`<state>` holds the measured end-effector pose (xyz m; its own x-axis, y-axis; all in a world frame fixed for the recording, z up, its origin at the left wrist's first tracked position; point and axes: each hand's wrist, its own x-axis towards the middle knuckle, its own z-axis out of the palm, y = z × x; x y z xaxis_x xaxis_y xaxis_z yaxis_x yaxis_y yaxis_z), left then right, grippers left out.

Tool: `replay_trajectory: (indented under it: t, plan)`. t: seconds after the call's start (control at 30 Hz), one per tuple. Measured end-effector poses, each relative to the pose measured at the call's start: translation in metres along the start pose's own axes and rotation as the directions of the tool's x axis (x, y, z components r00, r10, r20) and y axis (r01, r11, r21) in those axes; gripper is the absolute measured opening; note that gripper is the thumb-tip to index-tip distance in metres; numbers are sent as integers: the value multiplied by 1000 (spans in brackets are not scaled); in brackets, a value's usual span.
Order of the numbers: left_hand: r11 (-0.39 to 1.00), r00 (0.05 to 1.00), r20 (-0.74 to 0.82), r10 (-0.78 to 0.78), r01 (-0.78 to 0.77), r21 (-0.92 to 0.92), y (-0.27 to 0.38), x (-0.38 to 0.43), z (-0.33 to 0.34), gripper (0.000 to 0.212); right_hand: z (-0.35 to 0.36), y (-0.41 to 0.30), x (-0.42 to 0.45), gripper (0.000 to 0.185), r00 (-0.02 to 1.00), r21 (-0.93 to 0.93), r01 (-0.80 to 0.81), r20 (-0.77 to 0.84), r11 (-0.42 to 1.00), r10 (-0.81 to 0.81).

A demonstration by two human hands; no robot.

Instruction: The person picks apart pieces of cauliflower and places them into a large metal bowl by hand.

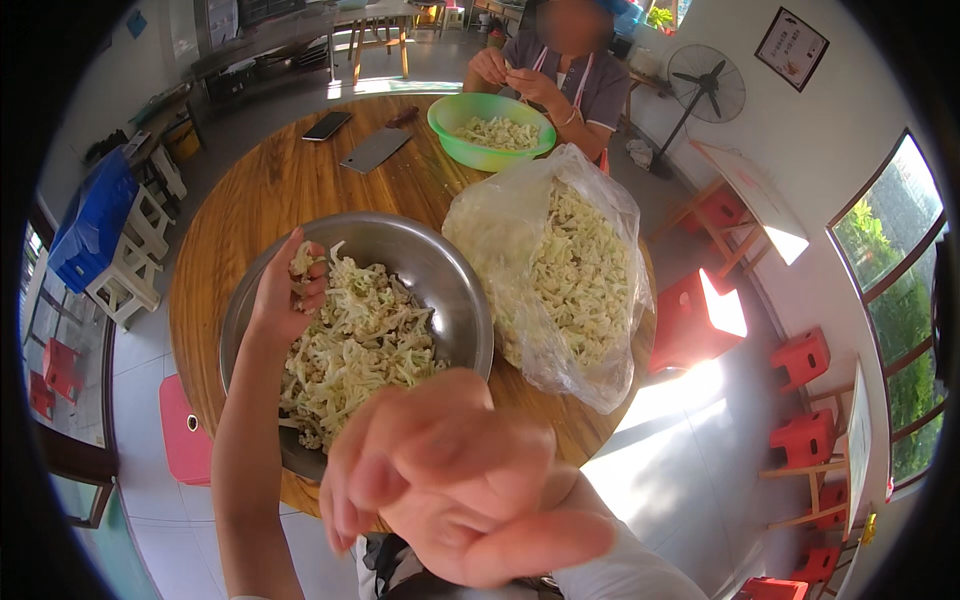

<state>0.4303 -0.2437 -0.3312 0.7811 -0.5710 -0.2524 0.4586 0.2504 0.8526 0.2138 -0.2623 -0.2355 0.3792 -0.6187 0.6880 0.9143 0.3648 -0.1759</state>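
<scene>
A wide stainless steel bowl (457, 300) stands on the round wooden table before me, with a heap of cut cauliflower florets (360, 345) in it. Over the bowl's left side, my left hand (289, 289) holds a few cauliflower pieces (306, 261) in its curled fingers. Close to the camera and blurred, my right hand (457, 472) is raised in front of the bowl's near edge. Its fingers are spread and bent, and nothing shows in them. To the right of the bowl, a clear plastic bag (495, 247) lies open, full of cauliflower florets (585, 277).
Across the wooden table (247, 202), a person (562, 75) works with both hands above a green plastic basin (487, 157) of florets. A cleaver (376, 150) and a phone (327, 126) lie at the far left. Red stools (694, 319) stand around.
</scene>
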Motion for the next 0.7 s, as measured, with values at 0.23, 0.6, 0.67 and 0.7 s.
replay_trajectory:
  t: [0.23, 0.6, 0.67, 0.7]
  plan:
    - [995, 996, -84, -5, -4, -98, 4, -2, -15, 26, -83, 112, 69, 33, 879, -723, -381, -91, 576, 467]
    - [988, 996, -81, -41, 28, -150, 11, -3, -23, 28, -141, 144, 48, 30, 826, -904, -334, -144, 266, 546]
    - [990, 997, -67, -41, 31, -141, 10, -1, -14, 28, -147, 141, 51, 29, 799, -915, -314, -111, 252, 591]
    - [991, 997, -68, -37, 28, -131, 11, -4, -15, 29, -154, 144, 49, 29, 790, -932, -289, -104, 218, 604]
